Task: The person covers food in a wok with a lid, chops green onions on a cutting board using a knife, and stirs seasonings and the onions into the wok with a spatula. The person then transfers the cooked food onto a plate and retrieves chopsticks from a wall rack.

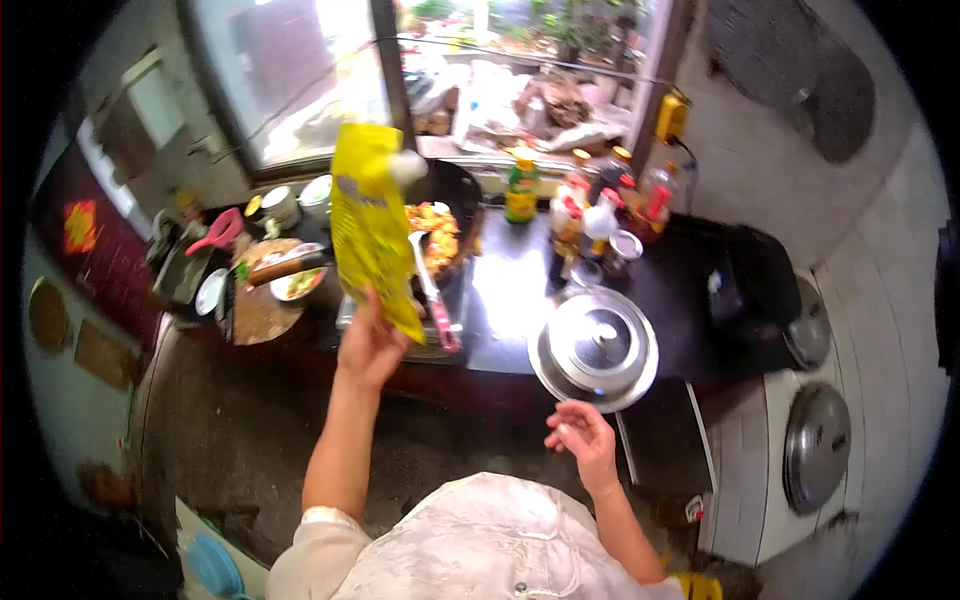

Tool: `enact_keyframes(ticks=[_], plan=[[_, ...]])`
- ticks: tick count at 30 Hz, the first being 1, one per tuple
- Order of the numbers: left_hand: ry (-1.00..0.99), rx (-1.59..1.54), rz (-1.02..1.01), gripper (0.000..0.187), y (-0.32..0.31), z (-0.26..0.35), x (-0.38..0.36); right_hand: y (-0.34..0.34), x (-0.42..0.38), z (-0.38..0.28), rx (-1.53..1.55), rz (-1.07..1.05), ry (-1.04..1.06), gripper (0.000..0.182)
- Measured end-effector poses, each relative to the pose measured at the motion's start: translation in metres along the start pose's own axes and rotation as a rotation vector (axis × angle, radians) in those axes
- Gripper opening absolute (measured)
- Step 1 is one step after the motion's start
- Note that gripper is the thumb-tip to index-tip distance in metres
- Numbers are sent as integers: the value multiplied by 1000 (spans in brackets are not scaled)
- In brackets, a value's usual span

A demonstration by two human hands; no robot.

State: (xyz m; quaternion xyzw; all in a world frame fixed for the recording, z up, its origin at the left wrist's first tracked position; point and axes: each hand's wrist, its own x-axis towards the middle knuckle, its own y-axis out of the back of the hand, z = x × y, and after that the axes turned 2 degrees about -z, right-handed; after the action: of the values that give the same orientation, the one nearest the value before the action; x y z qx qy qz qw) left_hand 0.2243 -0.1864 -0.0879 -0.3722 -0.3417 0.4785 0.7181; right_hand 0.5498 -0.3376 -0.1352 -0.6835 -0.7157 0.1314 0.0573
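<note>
Silvery metal, formed into a round, wide-rimmed lid (637,352), is set just beyond the right hand (583,437), whose fingers are loosely curled with nothing seen held; whether the rim is touched cannot be told. Well apart from that hand, a tall, glossy yellow pouch (368,225) is clamped at its lower end by the left hand (373,347). Its long axis is pointed up and away from the left hand, with the white cap (407,167) carried at the far end, rightward. Beyond the nearer left hand, a dark, round wok (464,195) holding orange food (442,252) is partly hidden by the pouch.
</note>
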Motion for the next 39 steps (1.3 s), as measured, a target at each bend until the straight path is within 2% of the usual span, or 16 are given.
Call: enact_keyframes(ticks=[3, 5, 6, 7, 10, 13, 14, 16, 20, 23, 24, 29, 31, 33, 36, 39], plan=[[195, 294, 19, 56, -81, -103, -21, 7, -10, -33, 51, 59, 76, 36], [502, 223, -59, 55, -70, -161, -29, 21, -25, -36, -68, 117, 174, 41], [589, 219, -71, 54, -71, -187, -33, 34, -37, -42, -375, 127, 120, 45], [676, 219, -80, 53, -72, -209, -35, 32, -45, -48, -373, 235, 237, 40], [912, 193, -39, 56, -80, -267, -42, 60, -76, -17, -288, 504, 72, 28], [846, 965, -40, 63, -59, -320, -67, 90, -116, 29, -350, 773, 15, 22], [641, 1214, -197, 68, -35, -339, -85, 99, -131, 42, -469, 857, 25, 22], [776, 1254, -377, 74, -72, -353, -97, 118, -153, 76, -711, 987, 19, 20], [823, 1245, -582, 75, -67, -437, -134, 133, -184, 135, -999, 886, -365, 19], [1014, 1523, -423, 64, -32, -490, -147, 140, -190, 188, -923, 891, -354, 28], [990, 1503, -387, 48, -15, -500, -154, 142, -197, 216, -930, 828, -388, 44], [1017, 1568, -373, 41, 118, -542, -152, 153, -197, 278, -673, 873, -436, 58], [1215, 1252, 16, 39, 156, -561, -133, 156, -203, 304, -486, 887, -473, 56], [1034, 1279, 44, 40, 246, -581, -111, 154, -212, 339, -382, 972, -457, 48], [1071, 1052, 458, 41, 238, -606, -46, 152, -228, 371, -264, 1046, -517, 43], [912, 1002, 635, 38, 357, -637, 9, 149, -242, 407, -221, 1085, -520, 40]])
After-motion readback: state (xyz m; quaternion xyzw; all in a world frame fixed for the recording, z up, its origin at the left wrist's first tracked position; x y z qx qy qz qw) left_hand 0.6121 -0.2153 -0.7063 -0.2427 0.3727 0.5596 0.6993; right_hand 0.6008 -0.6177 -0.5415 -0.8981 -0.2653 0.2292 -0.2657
